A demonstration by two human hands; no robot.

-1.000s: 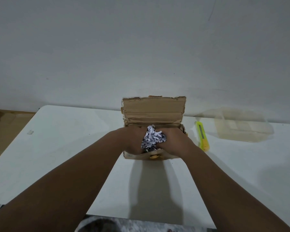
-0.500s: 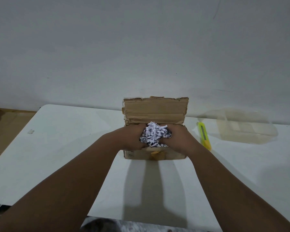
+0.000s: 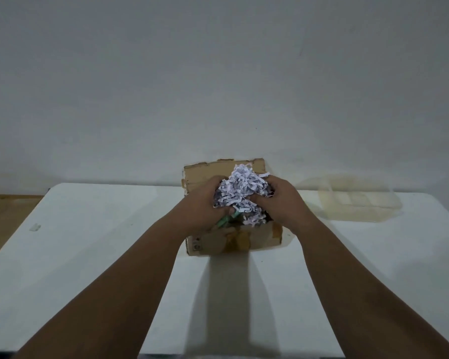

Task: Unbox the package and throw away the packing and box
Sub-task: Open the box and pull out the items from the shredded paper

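An open cardboard box (image 3: 233, 240) is seen standing on a white table (image 3: 94, 255), its rear flap (image 3: 205, 174) raised upright against the wall side. Inside the box, more shredded strips and something green (image 3: 224, 221) are glimpsed under the left hand; what the green item is cannot be told. To the right of the box, a clear plastic container (image 3: 358, 203) is set on the table, and nothing can be made out inside it. A bundle of white and purple shredded paper (image 3: 241, 193) is held just above the box opening, pressed between both hands. The left hand (image 3: 202, 206) is clenched around the bundle's left side, and the right hand (image 3: 283, 200) is closed on its right side, so the paper is gathered between them. Both bare forearms are stretched forward from the bottom corners of the view. A small scrap (image 3: 35, 226) is seen lying near the table's left edge. A brown floor is visible beyond that edge. A plain pale wall (image 3: 218, 73) fills the upper half of the view.
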